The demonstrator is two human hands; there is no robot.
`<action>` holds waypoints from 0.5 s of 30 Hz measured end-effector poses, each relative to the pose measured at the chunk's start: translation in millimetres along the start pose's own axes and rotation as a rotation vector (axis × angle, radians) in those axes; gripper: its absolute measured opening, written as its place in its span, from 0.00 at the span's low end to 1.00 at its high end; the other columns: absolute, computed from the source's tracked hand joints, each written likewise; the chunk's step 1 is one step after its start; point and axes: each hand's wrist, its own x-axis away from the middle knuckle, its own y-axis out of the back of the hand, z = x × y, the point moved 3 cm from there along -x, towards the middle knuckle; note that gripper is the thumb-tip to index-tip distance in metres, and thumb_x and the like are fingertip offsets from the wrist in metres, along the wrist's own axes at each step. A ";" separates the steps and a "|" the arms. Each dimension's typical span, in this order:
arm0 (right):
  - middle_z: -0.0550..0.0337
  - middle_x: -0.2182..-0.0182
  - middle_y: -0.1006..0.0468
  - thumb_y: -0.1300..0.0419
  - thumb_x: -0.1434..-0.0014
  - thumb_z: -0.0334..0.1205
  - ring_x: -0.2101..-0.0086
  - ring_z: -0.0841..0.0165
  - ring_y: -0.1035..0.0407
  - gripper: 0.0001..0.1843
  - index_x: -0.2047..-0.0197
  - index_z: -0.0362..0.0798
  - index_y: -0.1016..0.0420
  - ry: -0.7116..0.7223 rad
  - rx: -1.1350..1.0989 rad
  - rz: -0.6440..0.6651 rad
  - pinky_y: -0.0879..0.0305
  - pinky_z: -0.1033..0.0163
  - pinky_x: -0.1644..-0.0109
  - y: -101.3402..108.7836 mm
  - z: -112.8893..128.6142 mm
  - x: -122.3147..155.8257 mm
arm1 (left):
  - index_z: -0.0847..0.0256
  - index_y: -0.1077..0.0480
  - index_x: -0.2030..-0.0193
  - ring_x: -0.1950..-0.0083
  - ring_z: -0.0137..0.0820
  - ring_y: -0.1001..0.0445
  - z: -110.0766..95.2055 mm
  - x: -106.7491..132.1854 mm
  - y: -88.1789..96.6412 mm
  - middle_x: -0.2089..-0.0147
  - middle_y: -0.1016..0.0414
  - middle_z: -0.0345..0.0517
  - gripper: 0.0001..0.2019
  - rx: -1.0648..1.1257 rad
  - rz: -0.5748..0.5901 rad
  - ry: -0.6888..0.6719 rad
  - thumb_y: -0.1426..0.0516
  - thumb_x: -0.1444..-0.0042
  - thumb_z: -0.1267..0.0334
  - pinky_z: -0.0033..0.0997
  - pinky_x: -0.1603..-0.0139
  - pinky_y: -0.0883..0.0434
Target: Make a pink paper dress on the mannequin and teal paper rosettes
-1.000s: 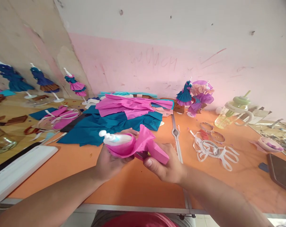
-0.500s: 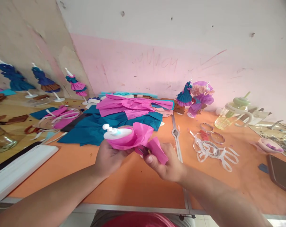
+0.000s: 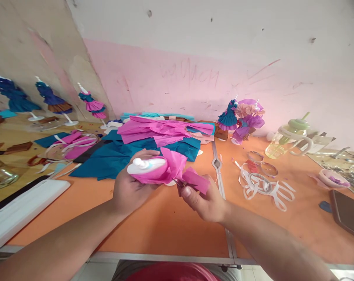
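My left hand is wrapped round a small white mannequin, tilted with its neck knob toward the upper left. Pink crepe paper goes round its body, and a loose flap stands up on the right. Close beside that flap, my right hand is closed on small scissors, whose dark blade tips point left at the paper's lower edge. A separate-looking pink paper piece lies over the fingers of the same hand. The scissors' handles are hidden in the palm.
Teal paper and pink sheets are piled behind my hands. White ribbon, a green-lidded bottle and a phone lie right. A white power strip is at left, with dressed mannequins behind.
The mannequin and my left hand have shifted slightly left and turned a little. The scissors have drawn slightly away from the flap, and the gap between the two pink pieces is wider.
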 end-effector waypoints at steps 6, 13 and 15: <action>0.68 0.79 0.44 0.51 0.35 0.60 0.78 0.76 0.51 0.24 0.68 0.47 0.36 -0.125 0.005 -0.030 0.53 0.68 0.75 -0.1 4.6 -1.9 | 0.50 0.25 0.52 0.46 0.46 0.27 -1.3 1.7 5.5 0.56 0.22 0.43 0.22 -0.195 -0.068 -0.240 0.31 0.56 0.66 0.55 0.33 0.43; 0.67 0.82 0.41 0.53 0.34 0.62 0.78 0.76 0.46 0.27 0.69 0.46 0.34 -0.243 -0.026 -0.009 0.51 0.70 0.76 0.1 8.7 -1.9 | 0.45 0.21 0.63 0.52 0.48 0.23 2.8 -2.2 21.5 0.66 0.18 0.39 0.20 -0.347 -0.076 -0.371 0.29 0.66 0.48 0.57 0.29 0.54; 0.68 0.81 0.40 0.53 0.34 0.62 0.79 0.76 0.46 0.26 0.66 0.46 0.33 -0.244 -0.051 0.029 0.51 0.70 0.76 0.7 10.7 -1.4 | 0.44 0.22 0.72 0.57 0.48 0.23 11.3 -6.3 32.6 0.72 0.20 0.37 0.21 -0.231 -0.121 -0.192 0.26 0.77 0.46 0.55 0.28 0.59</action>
